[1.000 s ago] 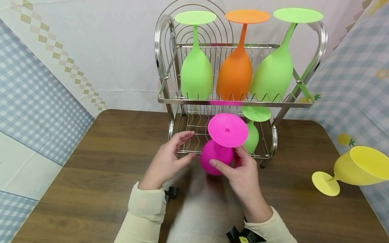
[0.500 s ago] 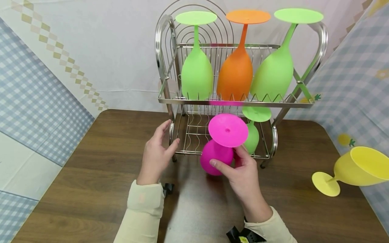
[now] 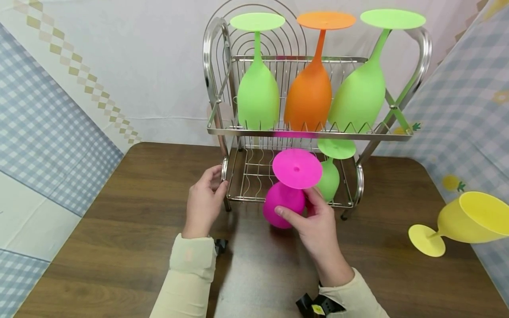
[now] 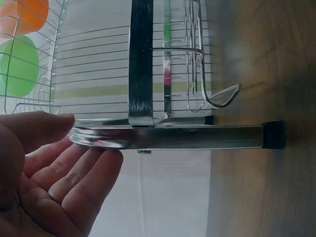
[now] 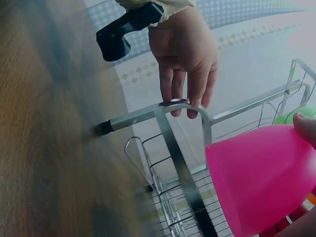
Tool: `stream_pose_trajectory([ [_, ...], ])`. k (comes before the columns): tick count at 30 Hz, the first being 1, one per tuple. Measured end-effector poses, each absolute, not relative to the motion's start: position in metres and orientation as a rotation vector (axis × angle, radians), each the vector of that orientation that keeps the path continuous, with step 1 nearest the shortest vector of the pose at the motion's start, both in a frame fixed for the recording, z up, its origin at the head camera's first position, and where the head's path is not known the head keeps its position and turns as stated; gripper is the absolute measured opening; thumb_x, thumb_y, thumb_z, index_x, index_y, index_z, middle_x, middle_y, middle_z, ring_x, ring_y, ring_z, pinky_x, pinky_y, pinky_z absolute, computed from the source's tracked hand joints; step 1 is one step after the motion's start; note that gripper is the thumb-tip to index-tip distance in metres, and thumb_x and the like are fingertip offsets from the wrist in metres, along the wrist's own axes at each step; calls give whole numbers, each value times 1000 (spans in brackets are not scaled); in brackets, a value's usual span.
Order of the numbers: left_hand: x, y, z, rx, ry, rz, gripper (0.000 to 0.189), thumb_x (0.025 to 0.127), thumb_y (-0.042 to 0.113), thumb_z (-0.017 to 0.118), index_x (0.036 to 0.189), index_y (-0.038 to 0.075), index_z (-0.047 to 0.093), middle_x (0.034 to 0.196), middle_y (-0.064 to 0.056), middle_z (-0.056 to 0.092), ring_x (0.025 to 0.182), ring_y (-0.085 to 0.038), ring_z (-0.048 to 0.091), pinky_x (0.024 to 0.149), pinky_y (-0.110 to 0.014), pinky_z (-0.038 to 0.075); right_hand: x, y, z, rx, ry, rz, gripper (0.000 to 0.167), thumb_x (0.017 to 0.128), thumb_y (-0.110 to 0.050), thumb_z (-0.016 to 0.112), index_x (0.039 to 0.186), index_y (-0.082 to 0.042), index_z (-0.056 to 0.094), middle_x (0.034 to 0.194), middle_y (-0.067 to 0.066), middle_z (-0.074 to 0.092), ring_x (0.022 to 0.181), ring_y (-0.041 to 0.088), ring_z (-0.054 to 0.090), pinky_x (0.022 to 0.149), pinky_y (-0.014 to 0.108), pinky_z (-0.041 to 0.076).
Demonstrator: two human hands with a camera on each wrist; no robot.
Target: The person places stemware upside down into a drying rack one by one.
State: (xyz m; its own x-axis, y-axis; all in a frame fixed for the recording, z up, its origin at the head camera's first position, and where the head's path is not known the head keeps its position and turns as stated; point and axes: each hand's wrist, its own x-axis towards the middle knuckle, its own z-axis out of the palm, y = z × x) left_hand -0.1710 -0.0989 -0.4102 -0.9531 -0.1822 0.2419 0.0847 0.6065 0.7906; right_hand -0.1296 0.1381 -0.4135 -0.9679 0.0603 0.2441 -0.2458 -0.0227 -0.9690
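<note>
My right hand point(image 3: 318, 234) holds a pink goblet point(image 3: 284, 205) by its bowl, foot upward, in front of the rack's lower tier. In the right wrist view the goblet's bowl point(image 5: 261, 177) covers the lower right. My left hand point(image 3: 203, 205) grips the left front post of the metal dish rack point(image 3: 308, 135). Thumb and fingers lie on either side of the curved tube point(image 4: 103, 137) in the left wrist view. Just behind the pink goblet, a green goblet point(image 3: 329, 179) stands upside down on the lower tier, partly hidden.
On the upper tier, a light green goblet point(image 3: 258, 95), an orange goblet point(image 3: 308, 97) and another green goblet point(image 3: 359, 92) stand inverted, the last one tilted. A yellow goblet point(image 3: 469, 218) lies on its side at the right of the wooden table point(image 3: 131, 247).
My left hand has moved left from beside the pink goblet and taken hold of the rack's left post. The right hand and pink goblet have hardly moved.
</note>
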Motion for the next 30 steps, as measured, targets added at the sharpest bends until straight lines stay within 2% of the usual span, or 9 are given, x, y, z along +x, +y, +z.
stream_pose_trajectory([
  [14,-173,-100,-412,61,-2554,-1243,37,97,10,65,135,9,63,120,-10,72,98,-24,73,85,-44,57,-137,138,-424,121,-2125,2086,69,78,0,85,140,-12,58,129,2,58,118,18,57,97,24,50],
  [21,-173,-100,-412,71,-2572,-1227,39,98,10,65,137,9,62,119,-11,72,98,-25,73,84,-44,57,-140,138,-425,135,-2150,2043,69,78,-5,86,140,-12,57,129,2,57,118,19,57,96,22,50],
  [25,-173,-100,-412,74,-2571,-1219,40,97,9,65,137,9,62,118,-11,72,98,-25,73,84,-45,57,-141,138,-425,129,-2179,2016,70,79,-8,87,141,-11,55,130,4,58,118,20,57,97,26,51],
  [30,-173,-99,-412,73,-2579,-1222,39,97,9,65,136,10,62,118,-10,72,99,-24,73,84,-44,57,-143,139,-424,39,-2211,1995,71,80,-12,86,142,-8,51,131,8,57,117,22,56,98,38,52],
])
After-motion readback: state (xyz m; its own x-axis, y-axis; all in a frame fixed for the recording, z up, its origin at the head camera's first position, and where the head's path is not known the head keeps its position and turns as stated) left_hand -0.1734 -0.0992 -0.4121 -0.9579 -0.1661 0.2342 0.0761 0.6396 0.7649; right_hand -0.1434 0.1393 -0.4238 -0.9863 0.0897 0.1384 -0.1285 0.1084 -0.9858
